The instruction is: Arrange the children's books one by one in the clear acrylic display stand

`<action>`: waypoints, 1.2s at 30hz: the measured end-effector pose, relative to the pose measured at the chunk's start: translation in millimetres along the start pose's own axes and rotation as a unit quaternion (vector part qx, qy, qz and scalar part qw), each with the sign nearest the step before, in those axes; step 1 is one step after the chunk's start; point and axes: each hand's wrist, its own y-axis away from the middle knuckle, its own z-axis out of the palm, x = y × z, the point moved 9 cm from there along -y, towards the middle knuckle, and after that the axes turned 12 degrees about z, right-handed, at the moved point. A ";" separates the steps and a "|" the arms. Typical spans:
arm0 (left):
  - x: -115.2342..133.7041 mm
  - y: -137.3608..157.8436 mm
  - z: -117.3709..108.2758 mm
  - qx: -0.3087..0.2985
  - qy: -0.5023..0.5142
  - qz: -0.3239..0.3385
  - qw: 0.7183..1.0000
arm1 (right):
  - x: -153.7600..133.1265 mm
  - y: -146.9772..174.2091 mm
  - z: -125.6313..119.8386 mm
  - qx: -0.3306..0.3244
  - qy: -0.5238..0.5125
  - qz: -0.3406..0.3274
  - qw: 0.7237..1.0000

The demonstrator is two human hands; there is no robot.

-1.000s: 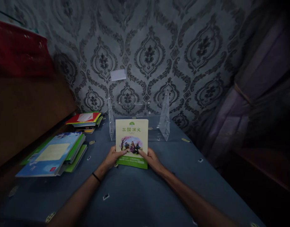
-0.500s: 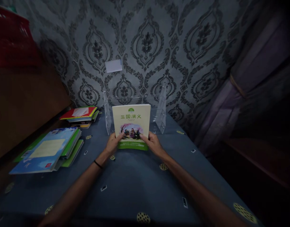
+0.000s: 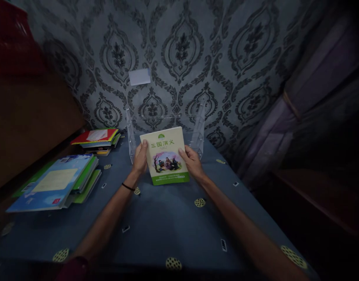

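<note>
A cream paperback book [image 3: 166, 158] with a green lower band and a picture of seated figures is held up over the table, its cover facing me and tilted a little. My left hand [image 3: 140, 158] grips its left edge near the upper corner, thumb on the front. On the opposite edge, about mid-height, my right hand [image 3: 191, 160] is closed with its thumb on the cover. The fingers behind the book are hidden. Just beyond the book stands a clear plastic rack [image 3: 199, 128], partly covered by it.
A stack of books with a blue one [image 3: 54, 181] on top lies at the left. Behind it sits another pile topped by a red book [image 3: 94, 135]. Patterned wallpaper rises behind the blue tablecloth [image 3: 156, 222]; a tied curtain [image 3: 280, 125] hangs at right.
The book has turned slightly counterclockwise. My left hand has slid up its left edge, and my right hand has moved higher on the right edge. The view has shifted slightly.
</note>
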 end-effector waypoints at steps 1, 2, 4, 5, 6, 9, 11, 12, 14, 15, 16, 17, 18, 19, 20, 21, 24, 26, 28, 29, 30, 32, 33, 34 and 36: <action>1.2 -0.9 4.3 -0.005 -0.008 0.002 1.000 | 0.3 -1.7 0.2 0.006 -0.026 0.005 1.000; 2.7 -2.0 8.1 -0.011 -0.019 0.006 1.000 | 0.2 -3.2 0.0 0.013 -0.045 0.007 0.999; 5.6 -4.3 13.5 -0.023 -0.048 0.016 0.998 | 0.3 -5.5 -0.8 0.033 -0.064 0.008 0.997; 6.5 -5.4 14.8 -0.028 -0.061 0.020 0.998 | 1.2 -6.5 -0.9 0.039 -0.064 0.010 0.997; 6.7 -6.3 15.4 -0.032 -0.071 0.021 0.997 | 2.7 -7.4 -0.5 0.043 -0.059 0.014 0.997; 3.4 -8.3 13.6 -0.031 -0.067 0.010 0.997 | 9.9 -9.3 1.6 0.047 -0.040 0.030 0.998; 0.8 -9.3 12.4 -0.026 -0.055 0.001 0.998 | 13.8 -9.8 2.1 0.050 -0.033 0.035 0.998; -0.3 -9.8 12.5 -0.025 -0.051 -0.001 0.998 | 15.2 -9.9 2.1 0.052 -0.032 0.035 0.998; -2.4 -11.2 13.1 -0.026 -0.045 -0.001 0.999 | 16.7 -9.9 1.7 0.054 -0.033 0.033 0.997; -4.1 -11.7 13.4 -0.029 -0.042 -0.001 0.999 | 17.0 -9.6 1.0 0.056 -0.033 0.030 0.997; -6.6 -12.1 13.6 -0.034 -0.039 -0.003 0.999 | 17.1 -9.3 0.2 0.057 -0.033 0.026 0.997; -9.9 -12.1 13.4 -0.039 -0.034 -0.008 0.999 | 17.0 -8.9 -0.6 0.059 -0.030 0.022 0.998; -13.6 -11.8 12.8 -0.046 -0.029 -0.014 0.998 | 16.8 -8.4 -1.4 0.059 -0.026 0.017 0.998; -17.4 -11.2 11.9 -0.053 -0.025 -0.020 0.998 | 16.5 -7.9 -2.0 0.059 -0.022 0.012 0.998; -20.7 -10.5 10.8 -0.061 -0.022 -0.026 0.998 | 16.2 -7.5 -2.4 0.056 -0.018 0.007 0.998; -23.4 -9.6 9.4 -0.069 -0.020 -0.031 0.997 | 15.9 -7.1 -2.6 0.051 -0.015 0.003 0.999; -28.8 -6.7 4.1 -0.096 -0.037 -0.051 0.993 | 15.7 -5.7 -4.1 0.036 -0.007 -0.006 0.999; -29.8 -4.2 1.0 -0.123 -0.063 -0.066 0.988 | 16.4 -4.3 -6.2 0.029 0.005 -0.005 1.000; -29.5 -0.7 -1.5 -0.158 -0.092 -0.081 0.980 | 18.0 -1.9 -8.4 0.022 0.023 0.000 0.999; -29.4 1.6 -2.7 -0.176 -0.105 -0.089 0.975 | 19.3 -0.2 -9.2 0.015 0.031 0.004 0.999; -29.4 4.3 -4.3 -0.191 -0.116 -0.098 0.970 | 21.1 1.8 -9.9 0.007 0.038 0.010 0.999; -30.9 11.0 -8.1 -0.216 -0.135 -0.121 0.959 | 25.7 6.5 -9.9 -0.015 0.047 0.026 0.998; -31.5 14.4 -10.1 -0.225 -0.143 -0.132 0.955 | 28.0 9.0 -9.6 -0.027 0.052 0.034 0.998; -31.8 17.5 -12.0 -0.230 -0.148 -0.140 0.952 | 29.8 11.5 -9.4 -0.037 0.059 0.040 0.997; -31.4 22.8 -14.2 -0.239 -0.153 -0.149 0.947 | 31.2 15.8 -9.6 -0.049 0.080 0.044 0.995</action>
